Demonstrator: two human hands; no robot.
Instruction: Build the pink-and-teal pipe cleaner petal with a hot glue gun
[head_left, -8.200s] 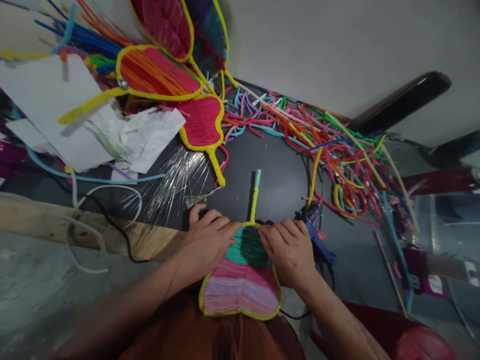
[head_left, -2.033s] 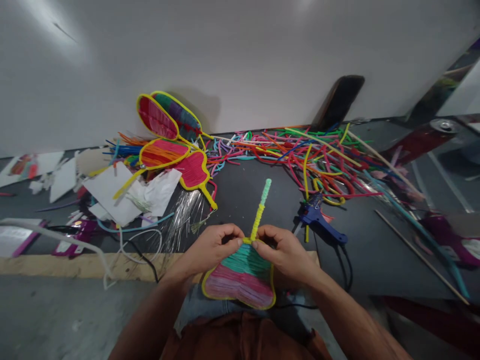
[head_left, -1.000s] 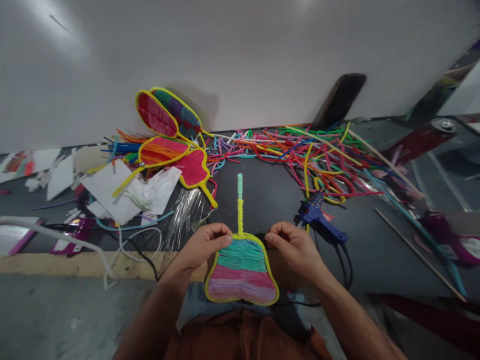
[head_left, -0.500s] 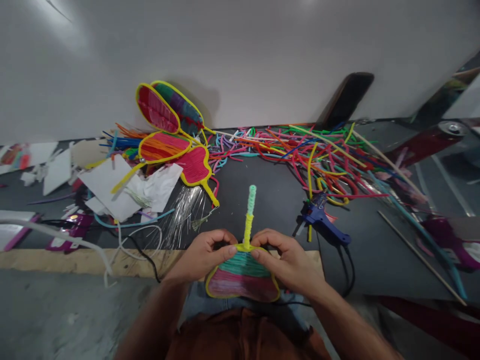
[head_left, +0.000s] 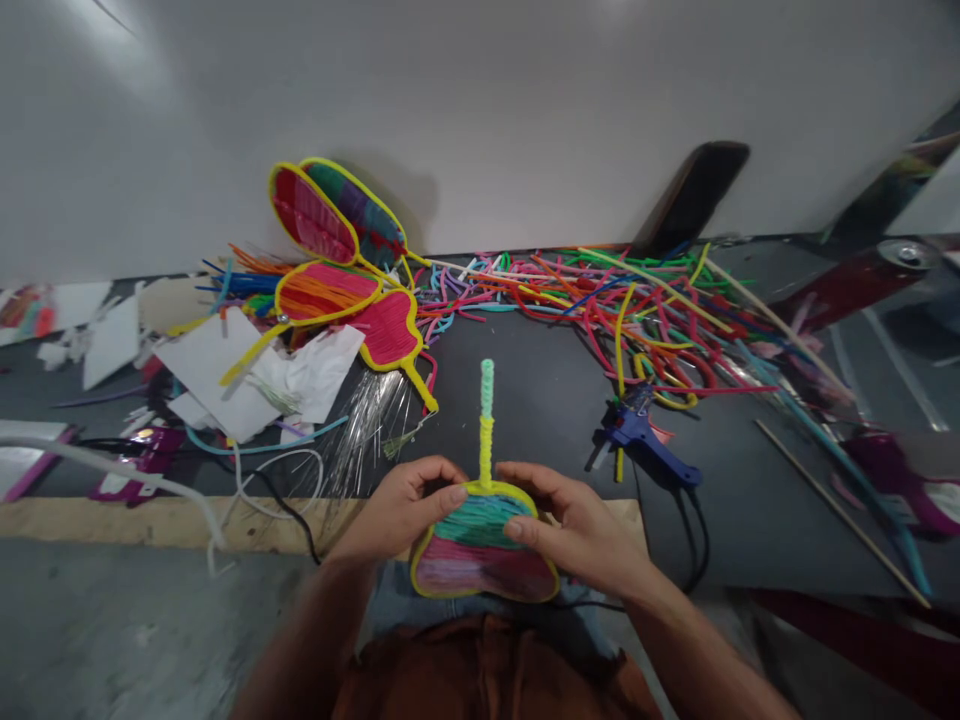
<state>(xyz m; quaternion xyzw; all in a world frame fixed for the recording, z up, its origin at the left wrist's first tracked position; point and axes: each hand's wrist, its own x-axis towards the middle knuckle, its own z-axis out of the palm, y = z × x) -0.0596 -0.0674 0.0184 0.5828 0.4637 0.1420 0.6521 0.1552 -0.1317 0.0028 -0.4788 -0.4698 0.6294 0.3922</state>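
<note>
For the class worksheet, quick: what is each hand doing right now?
Left hand: closed on the woven fan, left edge.
Right hand: closed on its right edge.

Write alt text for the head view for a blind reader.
The left hand and right hand grip a yellow-rimmed woven fan, teal and pink, handle pointing away. Beyond it on the dark table lie a blue glue gun, finished fans and loose coloured strands.
</note>
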